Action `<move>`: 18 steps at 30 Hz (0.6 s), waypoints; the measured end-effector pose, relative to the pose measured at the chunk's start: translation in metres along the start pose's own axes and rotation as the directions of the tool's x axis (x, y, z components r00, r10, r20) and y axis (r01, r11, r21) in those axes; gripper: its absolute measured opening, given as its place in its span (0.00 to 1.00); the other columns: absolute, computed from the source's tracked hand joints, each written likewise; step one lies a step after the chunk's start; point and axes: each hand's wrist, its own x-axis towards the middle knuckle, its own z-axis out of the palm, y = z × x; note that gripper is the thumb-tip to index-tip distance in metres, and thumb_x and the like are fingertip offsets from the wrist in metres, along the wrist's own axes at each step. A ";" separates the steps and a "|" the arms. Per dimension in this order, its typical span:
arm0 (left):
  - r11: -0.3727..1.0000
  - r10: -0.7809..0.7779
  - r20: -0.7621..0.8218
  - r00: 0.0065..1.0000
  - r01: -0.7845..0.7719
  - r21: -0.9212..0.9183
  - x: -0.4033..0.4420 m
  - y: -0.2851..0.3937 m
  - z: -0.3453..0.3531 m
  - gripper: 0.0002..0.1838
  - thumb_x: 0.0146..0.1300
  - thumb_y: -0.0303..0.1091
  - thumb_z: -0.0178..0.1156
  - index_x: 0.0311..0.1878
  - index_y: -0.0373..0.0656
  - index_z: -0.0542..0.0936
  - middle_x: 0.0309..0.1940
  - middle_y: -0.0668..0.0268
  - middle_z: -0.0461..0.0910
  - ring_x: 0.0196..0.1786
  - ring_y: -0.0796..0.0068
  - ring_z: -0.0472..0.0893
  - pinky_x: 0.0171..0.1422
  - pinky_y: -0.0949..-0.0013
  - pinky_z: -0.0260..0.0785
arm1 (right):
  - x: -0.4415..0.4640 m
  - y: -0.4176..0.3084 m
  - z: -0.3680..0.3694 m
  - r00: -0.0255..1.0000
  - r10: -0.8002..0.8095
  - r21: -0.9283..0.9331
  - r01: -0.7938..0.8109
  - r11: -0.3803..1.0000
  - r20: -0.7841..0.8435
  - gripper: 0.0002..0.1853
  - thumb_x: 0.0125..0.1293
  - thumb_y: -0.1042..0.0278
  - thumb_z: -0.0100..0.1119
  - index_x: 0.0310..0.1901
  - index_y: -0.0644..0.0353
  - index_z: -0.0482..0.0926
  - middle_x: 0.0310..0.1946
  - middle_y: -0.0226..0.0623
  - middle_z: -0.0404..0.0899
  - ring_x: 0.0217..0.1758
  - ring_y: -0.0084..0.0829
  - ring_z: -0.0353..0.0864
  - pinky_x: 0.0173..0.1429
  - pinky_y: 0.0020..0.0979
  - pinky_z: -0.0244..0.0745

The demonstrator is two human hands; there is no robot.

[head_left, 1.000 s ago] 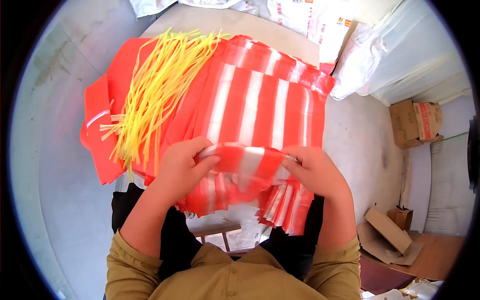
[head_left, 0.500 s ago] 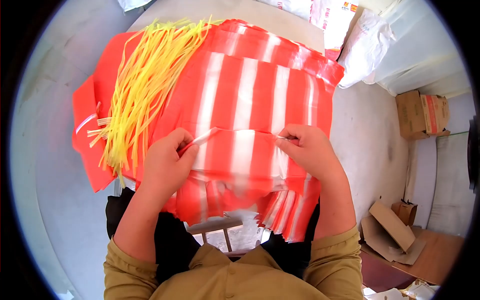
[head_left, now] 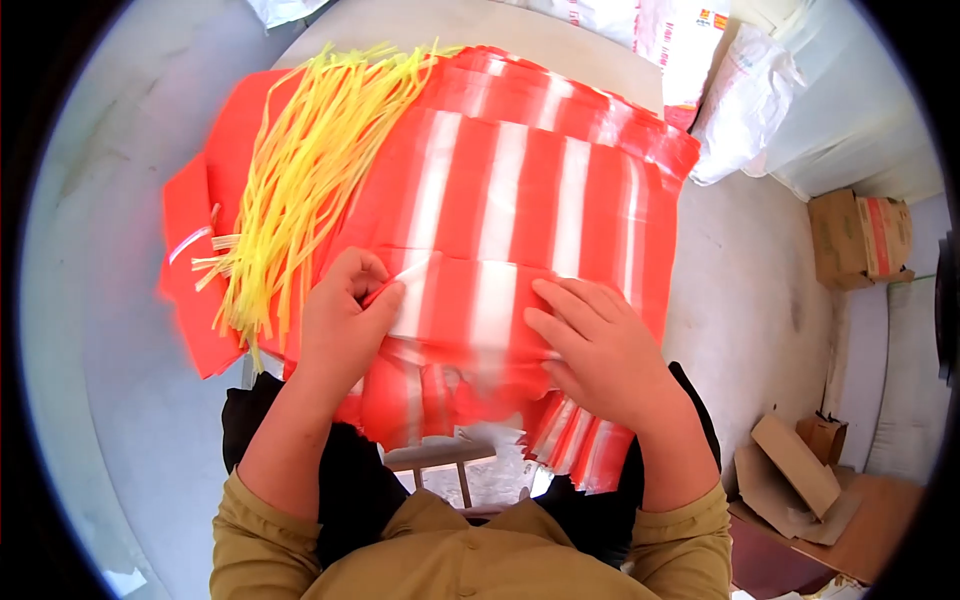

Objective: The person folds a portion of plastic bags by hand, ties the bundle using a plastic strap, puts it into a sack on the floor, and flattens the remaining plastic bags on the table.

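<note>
A stack of red-and-white striped plastic sheets (head_left: 505, 190) lies across the table and hangs over the near edge toward my lap. My left hand (head_left: 350, 305) pinches a fold of the top sheet on its left side, thumb against curled fingers. On the right, my right hand (head_left: 600, 350) lies on the same sheet, fingers stretched out and slightly apart, palm down. A bundle of yellow plastic strips (head_left: 310, 180) rests on the left part of the pile. Beneath it sits folded plain red material (head_left: 190, 225).
White printed sacks (head_left: 745, 105) stand beyond the table (head_left: 420, 20). A cardboard box (head_left: 855, 238) sits against the right wall. Nearer on the right, an opened carton (head_left: 795, 480) lies on a brown surface (head_left: 880, 520). My legs and a wooden frame (head_left: 450, 460) are below the pile.
My right hand has let go of the sheet's edge and flattened onto it, fingers extended. My left hand keeps its pinch. The whole view has shifted slightly.
</note>
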 end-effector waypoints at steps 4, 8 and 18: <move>0.990 -0.058 0.025 0.998 0.061 -0.127 0.004 0.003 -0.004 0.06 0.73 0.24 0.63 0.44 0.42 0.74 0.25 0.76 0.75 0.29 0.89 0.70 0.35 0.78 0.60 | -0.006 0.004 -0.006 0.996 0.058 -0.105 -0.051 0.993 0.062 0.25 0.57 0.77 0.64 0.60 0.64 0.79 0.68 0.46 0.78 0.70 0.50 0.77 0.75 0.48 0.73; 0.999 0.053 0.010 0.999 -0.053 -0.008 0.003 0.005 -0.009 0.13 0.65 0.27 0.70 0.50 0.42 0.78 0.36 0.68 0.80 0.36 0.80 0.75 0.43 0.73 0.67 | -0.013 0.012 -0.002 0.996 0.075 -0.143 -0.067 0.987 0.051 0.27 0.58 0.79 0.61 0.63 0.64 0.79 0.67 0.47 0.80 0.71 0.50 0.77 0.75 0.48 0.73; 0.540 0.570 0.346 0.745 -0.657 0.526 -0.004 0.026 -0.007 0.33 0.49 0.26 0.71 0.64 0.47 0.83 0.68 0.63 0.81 0.72 0.51 0.76 0.75 0.45 0.69 | -0.013 0.016 -0.025 0.980 0.192 0.056 -0.195 0.979 0.049 0.29 0.56 0.81 0.61 0.63 0.60 0.81 0.61 0.47 0.85 0.67 0.50 0.82 0.69 0.47 0.79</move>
